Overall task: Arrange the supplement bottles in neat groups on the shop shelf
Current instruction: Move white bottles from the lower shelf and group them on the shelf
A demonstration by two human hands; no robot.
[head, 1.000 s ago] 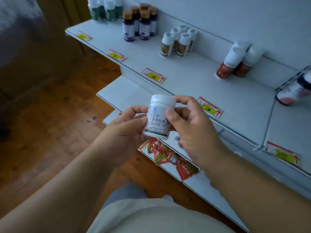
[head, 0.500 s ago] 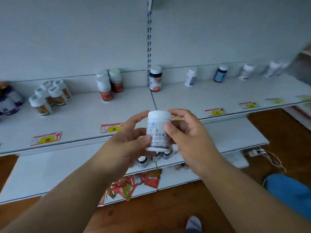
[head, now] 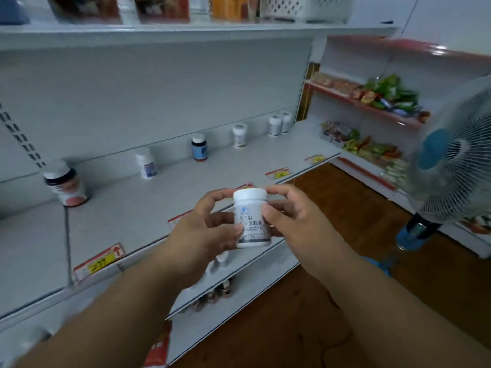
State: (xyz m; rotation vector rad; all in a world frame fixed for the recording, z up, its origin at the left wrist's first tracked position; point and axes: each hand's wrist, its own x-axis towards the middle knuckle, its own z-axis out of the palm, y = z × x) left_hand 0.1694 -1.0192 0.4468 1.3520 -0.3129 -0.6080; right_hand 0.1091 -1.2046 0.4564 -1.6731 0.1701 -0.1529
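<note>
Head view: grey shop shelf (head: pixel 186 187) fills most of the frame, mostly bare, with a floor fan (head: pixel 451 166) at right and snack racks behind it. Bottles stand well apart along the back of the shelf: a dark-lidded bottle (head: pixel 65 185) far left, a white one (head: pixel 146 162), a blue bottle (head: pixel 199 147), another white one (head: pixel 239 135), and a pair (head: pixel 279 123) at the far end. Held bottle (head: pixel 252 217) is upright in front of the shelf edge, label toward the camera, not yet placed. Left hand (head: pixel 204 235) and right hand (head: pixel 295 224) both have their grip clamped on it, fingertips only. Risk: light pinch could slip on release; label blurry, so it may get grouped with the wrong white bottle.
</note>
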